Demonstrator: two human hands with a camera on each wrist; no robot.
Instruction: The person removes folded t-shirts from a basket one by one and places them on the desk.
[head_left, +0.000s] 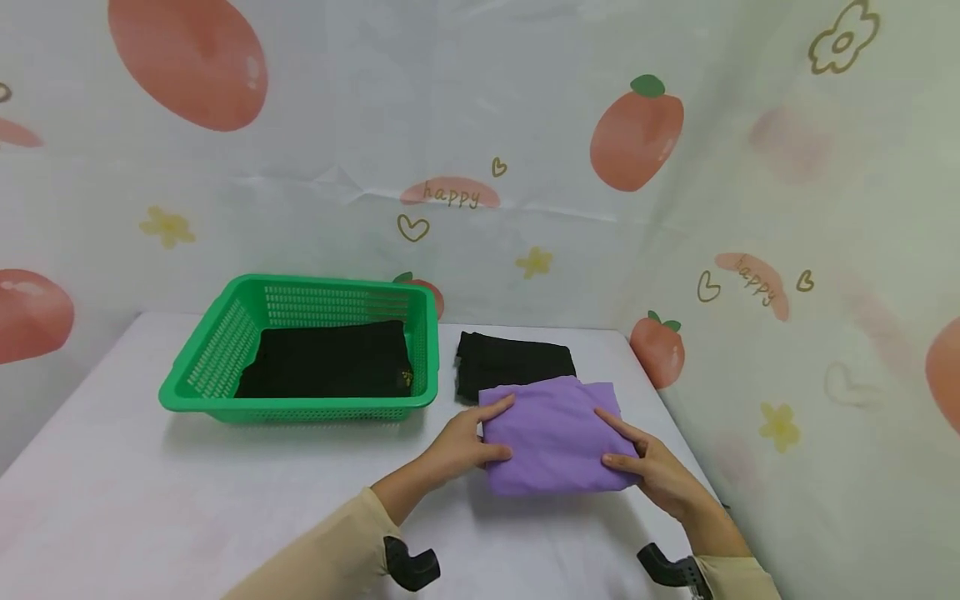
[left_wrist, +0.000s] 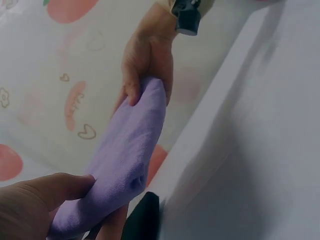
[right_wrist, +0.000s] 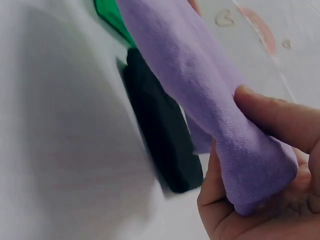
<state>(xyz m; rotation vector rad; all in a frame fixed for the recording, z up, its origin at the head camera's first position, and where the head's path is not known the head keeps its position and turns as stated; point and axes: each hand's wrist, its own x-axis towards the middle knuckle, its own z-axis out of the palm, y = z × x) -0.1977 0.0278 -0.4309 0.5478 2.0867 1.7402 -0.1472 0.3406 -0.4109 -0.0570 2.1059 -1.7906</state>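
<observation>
A folded purple cloth garment is held up above the white table between both hands. My left hand grips its left edge, thumb on the near face and fingers beneath. At the opposite edge my right hand pinches it between thumb and fingers, and the right wrist view shows this thick folded end up close. Just behind the purple bundle lies a folded black garment on the table, partly covered by it from the head view. What kind of garment each is cannot be told.
A green plastic basket stands at the back left, with folded black cloth inside it. The white table ends at a wall hanging printed with fruit, at the back and right.
</observation>
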